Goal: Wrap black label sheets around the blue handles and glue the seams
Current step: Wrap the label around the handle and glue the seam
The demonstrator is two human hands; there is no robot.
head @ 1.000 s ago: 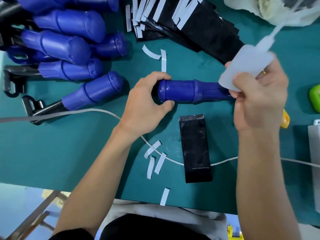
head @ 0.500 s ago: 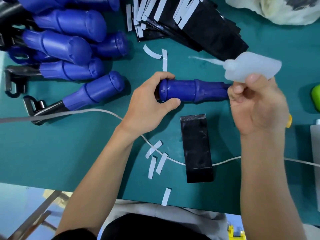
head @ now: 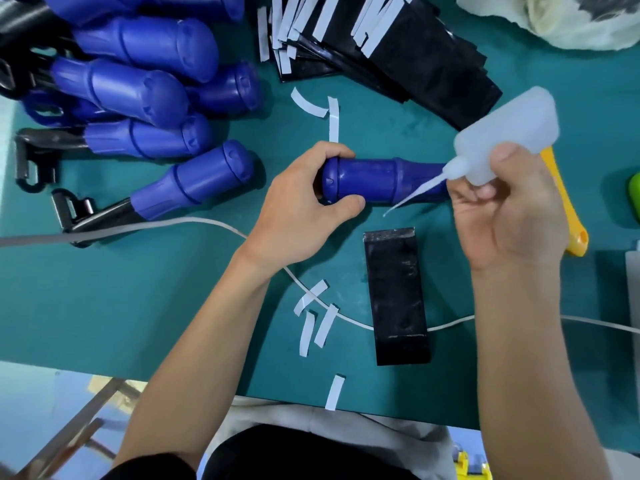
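Observation:
A blue handle [head: 374, 180] lies sideways at the middle of the green table. My left hand [head: 301, 216] grips its rounded butt end. My right hand [head: 509, 209] holds a translucent white glue bottle [head: 509, 133] tipped down to the left, and its thin nozzle [head: 415, 194] crosses the handle's narrower end, the tip just below the handle. One black label sheet [head: 396, 296] lies flat on the table below the handle. A stack of black label sheets [head: 398, 53] with white backing strips sits at the top.
A pile of blue handles [head: 145, 95] with black metal hooks fills the upper left. White backing strips [head: 317, 317] litter the green table [head: 121, 299]. A white cord [head: 194, 221] crosses it. A yellow tool [head: 568, 216] lies under my right hand; a crumpled bag [head: 561, 19] sits top right.
My right hand has swung the glue bottle over, from nozzle pointing up right, through level and pointing left, to pointing down left across the handle. My left hand has kept its grip on the butt end.

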